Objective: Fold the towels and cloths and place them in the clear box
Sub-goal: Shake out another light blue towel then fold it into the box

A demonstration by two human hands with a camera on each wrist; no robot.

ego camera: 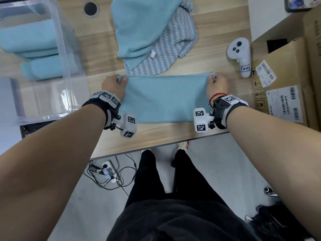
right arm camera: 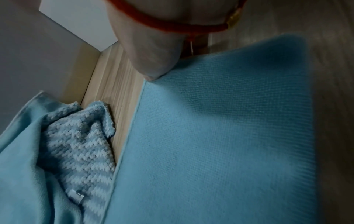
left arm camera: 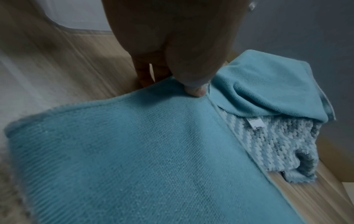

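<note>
The blue towel (ego camera: 165, 100) lies flat on the wooden counter (ego camera: 156, 134), a soft rectangle of fine woven nap, stretched between the two hands. The left hand (ego camera: 114, 86) pinches its far left corner, thumb on top and fingers curled under; the right hand (ego camera: 216, 84) pinches the far right corner the same way. The edge between them runs straight and taut.

To do this fold well, I would keep both corners level, carry them together at one pace, and match edge to edge before pressing the crease flat; the cloth looks limp and likely to sag in the middle.

Just beyond the fingers sits a heap of two unfolded cloths: a plain blue towel (ego camera: 139, 30) draped over a zigzag-patterned cloth (ego camera: 173, 51), thick and nubbly. Out past the left hand stands the clear box (ego camera: 64, 49), smooth-walled with rounded corners, already holding folded blue towels (ego camera: 29, 39).
</note>
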